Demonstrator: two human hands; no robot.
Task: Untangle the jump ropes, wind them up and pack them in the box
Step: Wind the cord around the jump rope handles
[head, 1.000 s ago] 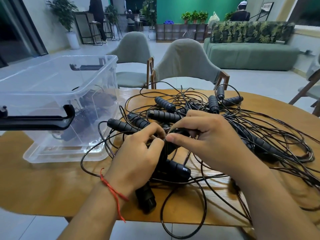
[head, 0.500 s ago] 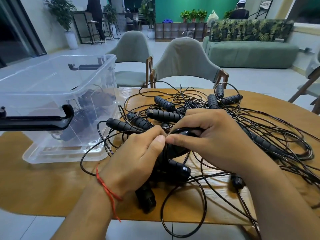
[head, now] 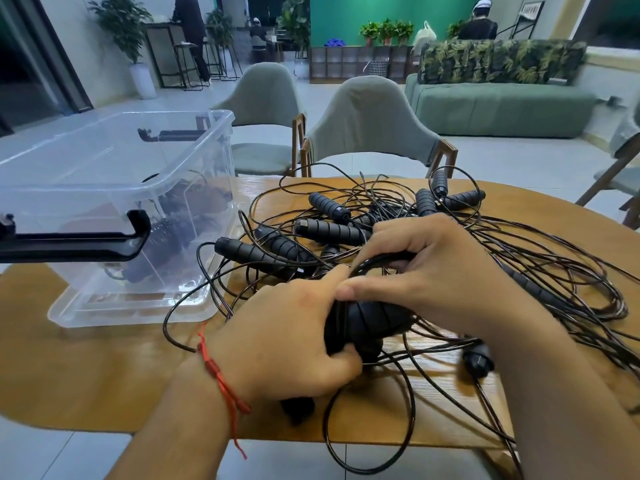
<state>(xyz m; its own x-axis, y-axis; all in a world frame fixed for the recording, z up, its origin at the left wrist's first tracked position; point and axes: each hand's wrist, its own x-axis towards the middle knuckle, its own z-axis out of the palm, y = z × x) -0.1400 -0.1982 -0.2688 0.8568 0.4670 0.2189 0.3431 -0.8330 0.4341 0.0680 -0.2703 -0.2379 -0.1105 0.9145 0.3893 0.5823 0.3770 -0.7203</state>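
A tangle of black jump ropes [head: 398,216] with ribbed handles and thin cords covers the right half of the wooden table [head: 104,368]. My left hand [head: 291,337] grips a bundle of black handles [head: 363,323] with cord wound round it, near the table's front edge. My right hand [head: 436,271] curls over the top of the same bundle and pinches a loop of cord against it. A clear plastic box [head: 114,202] with black latch handles stands at the left; wound ropes lie inside it.
Loose cord loops hang over the table's front edge [head: 367,455]. Two grey chairs [head: 367,123] stand behind the table, and a green sofa [head: 502,105] is further back. People are in the far background.
My right hand has drawn the cord loop over the handle bundle towards me. My left hand has shifted its grip lower on the bundle.
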